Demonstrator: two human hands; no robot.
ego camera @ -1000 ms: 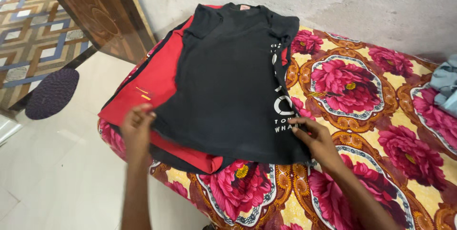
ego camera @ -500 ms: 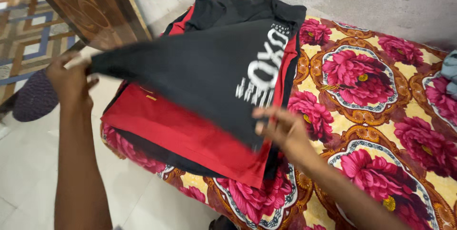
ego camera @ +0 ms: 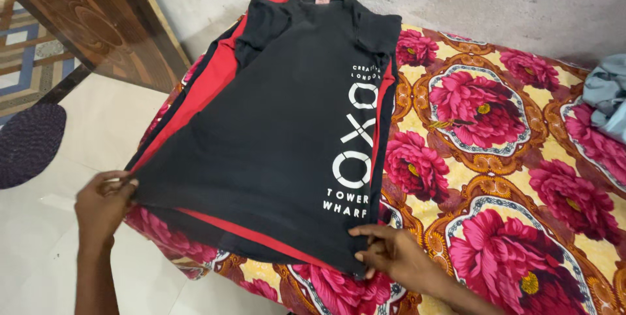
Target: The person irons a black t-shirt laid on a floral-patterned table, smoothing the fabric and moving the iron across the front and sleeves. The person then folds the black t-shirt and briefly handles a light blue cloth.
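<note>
The black shirt [ego camera: 280, 139] lies spread flat, print up, in the middle of the frame on top of a red shirt [ego camera: 215, 80] and darker clothes, all on the flowered bedspread [ego camera: 495, 158]. The left hand [ego camera: 101, 201], at lower left, pinches one hem corner shut between thumb and fingers; the right hand [ego camera: 394, 256], at bottom centre, pinches the other. The stack sits at the bed's edge, and its left side overhangs the tiled floor [ego camera: 85, 132]. A tug on the hem could likely drag the red shirt askew or slide the pile off the edge. A blue cloth [ego camera: 606, 96] lies far right.
</note>
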